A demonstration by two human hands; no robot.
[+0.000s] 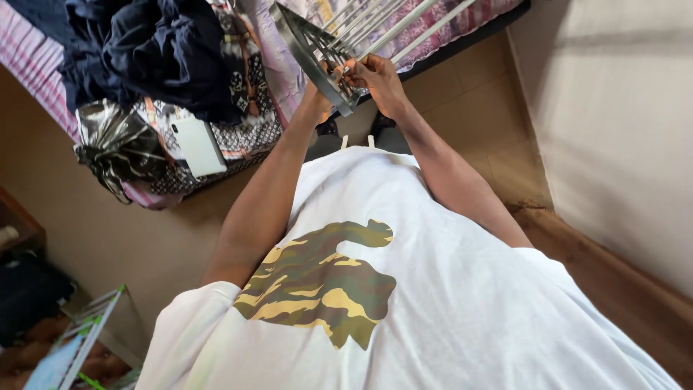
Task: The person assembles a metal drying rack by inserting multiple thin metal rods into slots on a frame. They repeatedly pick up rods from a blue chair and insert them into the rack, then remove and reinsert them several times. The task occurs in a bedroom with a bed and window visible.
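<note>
Both hands hold a metal rack (339, 43) above the edge of the bed (462, 29). The right hand (379, 79) is closed tight on its thin bars. The left hand (321, 97) grips its frame. Dark clothes (159, 50) lie on the bed, left of the rack.

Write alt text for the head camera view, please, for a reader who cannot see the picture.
Seen from above, a person in a white T-shirt with a camouflage print holds a grey metal rack of thin white rods with the left hand and right hand. Beside it, a bed carries dark blue clothes and a white phone.
</note>
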